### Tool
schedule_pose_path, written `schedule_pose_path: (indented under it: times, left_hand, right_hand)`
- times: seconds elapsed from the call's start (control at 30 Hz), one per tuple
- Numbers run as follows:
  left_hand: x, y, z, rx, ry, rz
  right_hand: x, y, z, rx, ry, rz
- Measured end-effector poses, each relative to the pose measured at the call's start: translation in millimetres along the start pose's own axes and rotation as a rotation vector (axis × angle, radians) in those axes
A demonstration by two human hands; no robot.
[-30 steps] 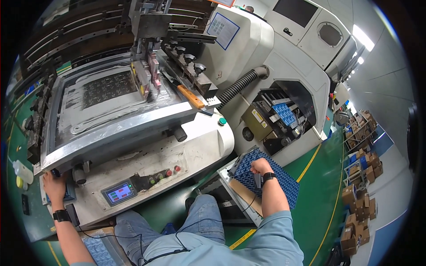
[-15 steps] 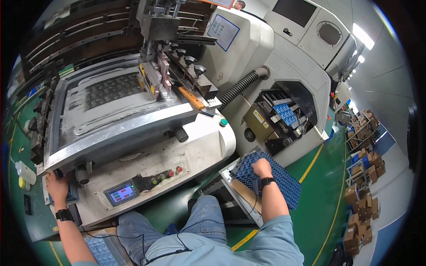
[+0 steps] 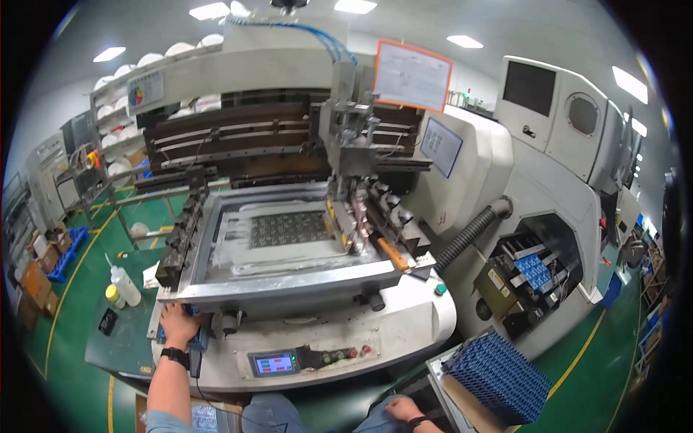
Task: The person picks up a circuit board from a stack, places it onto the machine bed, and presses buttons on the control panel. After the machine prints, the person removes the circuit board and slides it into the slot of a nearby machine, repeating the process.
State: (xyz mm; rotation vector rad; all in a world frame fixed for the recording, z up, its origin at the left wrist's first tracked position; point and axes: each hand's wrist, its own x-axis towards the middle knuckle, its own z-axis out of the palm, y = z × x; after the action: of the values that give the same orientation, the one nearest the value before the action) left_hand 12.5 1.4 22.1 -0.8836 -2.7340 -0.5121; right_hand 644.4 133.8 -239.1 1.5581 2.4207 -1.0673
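My left hand [image 3: 177,323] lies on the front left corner of a white screen printing machine [image 3: 404,325], over a small blue part [image 3: 198,335]. Whether it grips that part is unclear. A black watch sits on that wrist. My right hand [image 3: 401,410] rests low at the picture's lower edge by my jeans-clad knee, holding nothing, a little left of a stack of blue trays [image 3: 498,375]. The machine's metal stencil frame [image 3: 289,283] is just above my left hand. A small touch screen [image 3: 273,363] and coloured buttons [image 3: 339,354] are set in the front panel between my hands.
A print head [image 3: 361,216] hangs over the right of the stencil. A big white machine [image 3: 556,187] with a ribbed hose [image 3: 469,238] stands to the right. White and yellow bottles [image 3: 124,289] stand on a green side table at left. Racks and boxes stand far left.
The view has tilted up, showing more of the machine and room. My right hand left the blue tray stack and came down to my knee. My left hand stayed at the machine's corner.
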Motion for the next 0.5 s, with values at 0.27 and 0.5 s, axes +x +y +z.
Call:
schedule_pose_path:
  times: [0.27,0.5]
  left_hand:
    - [6,1,-42,-0.275,0.037,0.131]
    - [14,-46,-7,0.035,-0.101,0.015]
  right_hand:
    - [4,-1,-16,0.428,-0.230,0.336]
    - [-3,-11,-26,0.535,-0.193,0.371]
